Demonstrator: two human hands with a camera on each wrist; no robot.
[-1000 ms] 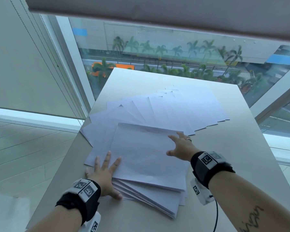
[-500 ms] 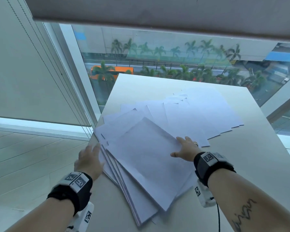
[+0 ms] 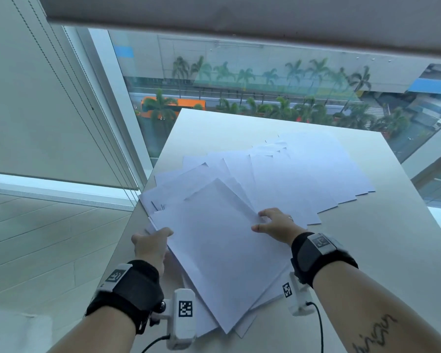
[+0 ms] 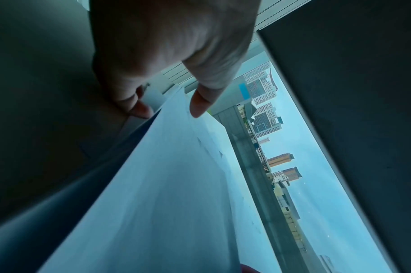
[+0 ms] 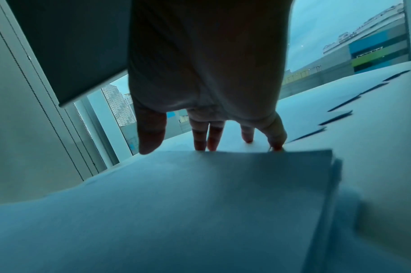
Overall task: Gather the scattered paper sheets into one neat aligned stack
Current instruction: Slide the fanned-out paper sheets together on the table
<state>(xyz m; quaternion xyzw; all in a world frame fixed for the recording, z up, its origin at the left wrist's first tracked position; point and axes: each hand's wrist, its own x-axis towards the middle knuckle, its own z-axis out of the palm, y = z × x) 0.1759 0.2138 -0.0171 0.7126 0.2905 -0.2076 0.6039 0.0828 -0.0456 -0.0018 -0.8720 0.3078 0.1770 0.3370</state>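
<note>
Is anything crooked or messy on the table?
Yes. The near pile sits skewed, one corner pointing at the person, its sheets' edges not lined up. The far sheets lie fanned across the table. The left hand pinches the pile's left edge; the right hand touches its far edge.

Left hand (image 3: pixel 150 247) pinching, right hand (image 3: pixel 275 225) arched

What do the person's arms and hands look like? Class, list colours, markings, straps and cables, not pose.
Bare forearms, no sleeves. Left hand and right hand are bare; the right wears a ring. Each wrist carries a black band with a coded grey plate on top, and a white coded block below, trailing a black cable. Dark script tattoo on the right forearm.
</note>
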